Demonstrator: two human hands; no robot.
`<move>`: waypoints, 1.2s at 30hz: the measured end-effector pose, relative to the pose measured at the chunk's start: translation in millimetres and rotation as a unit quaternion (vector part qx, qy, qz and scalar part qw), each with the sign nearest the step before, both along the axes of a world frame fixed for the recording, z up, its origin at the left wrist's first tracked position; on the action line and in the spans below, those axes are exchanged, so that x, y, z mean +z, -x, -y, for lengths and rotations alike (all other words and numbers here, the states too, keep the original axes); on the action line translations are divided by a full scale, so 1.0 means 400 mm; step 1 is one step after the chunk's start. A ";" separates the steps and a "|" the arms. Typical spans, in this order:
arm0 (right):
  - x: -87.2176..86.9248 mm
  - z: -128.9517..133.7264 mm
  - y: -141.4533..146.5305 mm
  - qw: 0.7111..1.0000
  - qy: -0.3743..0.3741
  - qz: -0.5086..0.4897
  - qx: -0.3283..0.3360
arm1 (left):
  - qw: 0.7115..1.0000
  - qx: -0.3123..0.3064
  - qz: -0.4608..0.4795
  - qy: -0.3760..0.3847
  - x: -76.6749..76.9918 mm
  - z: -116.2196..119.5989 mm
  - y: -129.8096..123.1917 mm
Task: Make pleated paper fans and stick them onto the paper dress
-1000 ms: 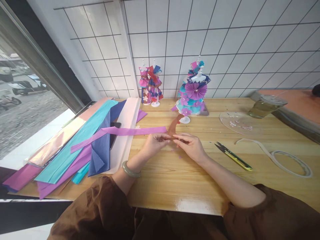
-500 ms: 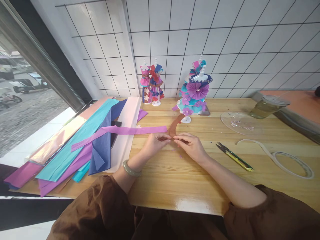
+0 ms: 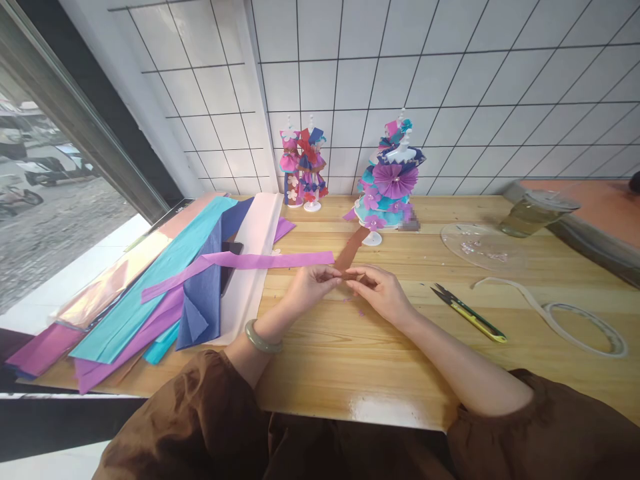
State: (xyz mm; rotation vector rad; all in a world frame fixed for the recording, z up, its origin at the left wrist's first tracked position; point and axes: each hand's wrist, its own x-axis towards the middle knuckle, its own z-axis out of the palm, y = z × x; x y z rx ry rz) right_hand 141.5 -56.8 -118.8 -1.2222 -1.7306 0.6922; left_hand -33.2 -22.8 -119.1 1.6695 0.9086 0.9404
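Between both hands is a brown crepe paper strip (image 3: 351, 249), its near end pinched in my fingertips and its far end reaching toward a decorated doll-sized dress form (image 3: 393, 183). My left hand (image 3: 316, 283) is closed on the strip from the left, a bangle on its wrist. From the right, my right hand (image 3: 376, 288) pinches the same end, fingertips almost meeting those of the left. A purple paper strip (image 3: 280, 261) runs leftward from just behind my left fingers. Exactly how the brown end is folded is hidden by the fingers.
Stacked paper sheets (image 3: 150, 280) and a phone (image 3: 233, 267) lie at left. Two smaller dress forms (image 3: 304, 167) stand by the wall. To the right are thread snips (image 3: 469, 313), a tape roll (image 3: 585, 330), a clear plate of beads (image 3: 480, 248) and a lidded cup (image 3: 537, 213).
The brown strip's free part has gone from curved and raised to straighter and flatter. Both hands stay in nearly the same place, still pinching its end.
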 end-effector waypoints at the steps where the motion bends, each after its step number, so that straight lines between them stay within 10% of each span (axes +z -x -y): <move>1: -0.001 0.000 0.000 1.000 0.011 -0.006 -0.004 | 1.000 0.000 -0.001 -0.002 0.000 0.000 0.000; 19: -0.011 -0.014 0.003 0.956 0.188 -0.223 -0.037 | 0.994 0.012 0.083 0.069 0.006 -0.002 0.003; 36: -0.008 -0.008 0.008 0.963 0.146 -0.226 -0.021 | 0.989 0.012 0.116 0.091 -0.003 -0.005 0.003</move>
